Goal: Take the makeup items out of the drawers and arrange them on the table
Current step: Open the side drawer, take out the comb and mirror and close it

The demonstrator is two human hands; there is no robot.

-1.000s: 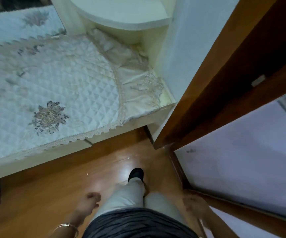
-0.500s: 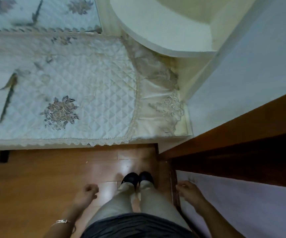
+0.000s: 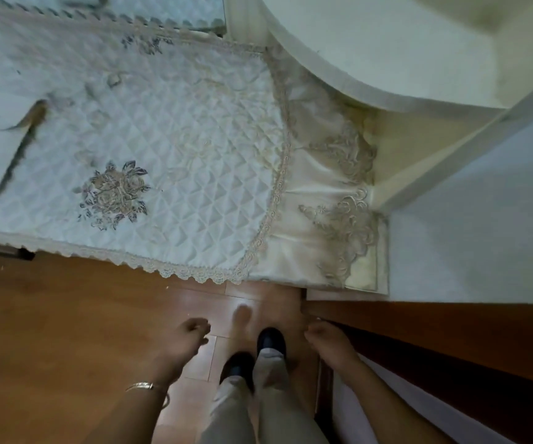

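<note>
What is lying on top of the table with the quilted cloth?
The quilted cloth with an embroidered flower covers the table top; no makeup items lie on it. The surface beneath is hidden, except a cream corner at the right.

A wood floor (image 3: 66, 331) runs below a quilted, lace-edged cover (image 3: 162, 139); a cream shelf (image 3: 371, 43) curves above its right edge.

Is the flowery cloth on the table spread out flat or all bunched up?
Mostly spread flat: the quilted cloth lies smooth over the table, and only its lacy right end looks gathered in folds.
</note>
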